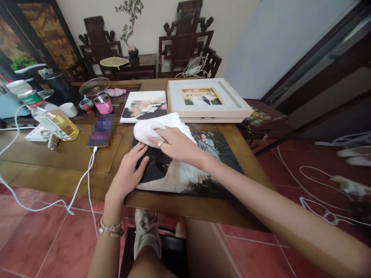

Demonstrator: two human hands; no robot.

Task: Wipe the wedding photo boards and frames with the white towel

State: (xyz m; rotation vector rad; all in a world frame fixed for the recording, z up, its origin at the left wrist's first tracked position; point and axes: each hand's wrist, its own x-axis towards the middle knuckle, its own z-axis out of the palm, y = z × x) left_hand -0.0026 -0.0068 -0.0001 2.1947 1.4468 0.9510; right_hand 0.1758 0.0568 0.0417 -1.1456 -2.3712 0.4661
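A dark photo panel [185, 175] lies flat at the centre of the frame, close to the near edge of the worktop [58, 158]. The right hand [176, 143] has its fingers clamped on a bunched white cloth [153, 125], pressed over the panel's upper left part; some of the cloth spills past the far edge. The left hand [127, 170] lies over the panel's left side, palm down, fingers stretched out and thumb apart, gripping nothing. Its fingertips end right by the cloth; whether they touch it I cannot tell.

The step in hand looks like wiping the panel's face, with the left hand apparently steadying it. I would judge that the next stroke calls for light, even pressure from the cloth, and for the left fingers to move clear of any part they cover.

Behind the cloth, in the upper middle, lies a small photo [145, 108], with a pale box frame [232, 108] to its right. At the left of the frame are a phone [101, 131] on a white cable [89, 166], a pink cup [103, 105] and a tilted bottle [55, 116].
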